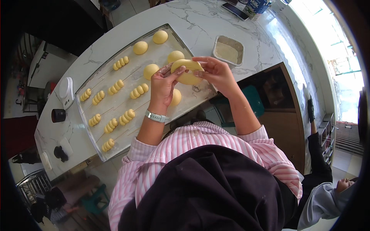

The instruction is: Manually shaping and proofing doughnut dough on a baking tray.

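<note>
Between my two hands a flattened round of yellow dough (189,78) is held up, with a hole near its middle. My left hand (165,79) grips its left side, thumb on the face of the dough. The right side is pinched by my right hand (214,73), fingers along the upper edge. Under my hands lies a large metal baking tray (185,102). Smooth dough balls (140,48) sit on its far and right part. Several ridged dough pieces on sticks (115,87) lie in rows across its left and middle.
A small metal pan with flour (227,52) stands right of the tray. Left of the tray are a white scale (66,92) and a dark cup (58,115). A phone (235,11) and a blue milk package (256,8) lie at the far edge. Another person (327,200) is at lower right.
</note>
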Action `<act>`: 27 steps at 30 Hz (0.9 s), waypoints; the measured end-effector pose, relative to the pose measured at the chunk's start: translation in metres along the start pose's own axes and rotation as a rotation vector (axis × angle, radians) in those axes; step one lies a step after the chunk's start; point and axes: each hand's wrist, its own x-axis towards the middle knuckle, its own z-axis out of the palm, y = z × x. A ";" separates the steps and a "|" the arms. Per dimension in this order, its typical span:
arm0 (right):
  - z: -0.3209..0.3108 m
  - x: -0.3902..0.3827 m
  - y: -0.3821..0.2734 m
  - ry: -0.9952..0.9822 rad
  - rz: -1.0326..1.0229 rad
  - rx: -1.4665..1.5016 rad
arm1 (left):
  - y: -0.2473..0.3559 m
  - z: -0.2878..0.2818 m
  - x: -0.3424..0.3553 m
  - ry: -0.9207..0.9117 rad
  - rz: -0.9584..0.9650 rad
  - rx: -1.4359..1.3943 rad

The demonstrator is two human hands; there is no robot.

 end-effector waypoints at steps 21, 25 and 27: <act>-0.002 -0.002 -0.004 -0.024 0.092 -0.077 | 0.007 0.002 -0.006 -0.095 -0.157 0.131; 0.003 -0.004 -0.008 -0.120 0.084 -0.200 | 0.002 -0.006 -0.002 -0.086 -0.069 0.173; -0.006 0.000 -0.006 -0.110 0.106 -0.073 | 0.007 -0.004 -0.003 -0.054 -0.134 0.052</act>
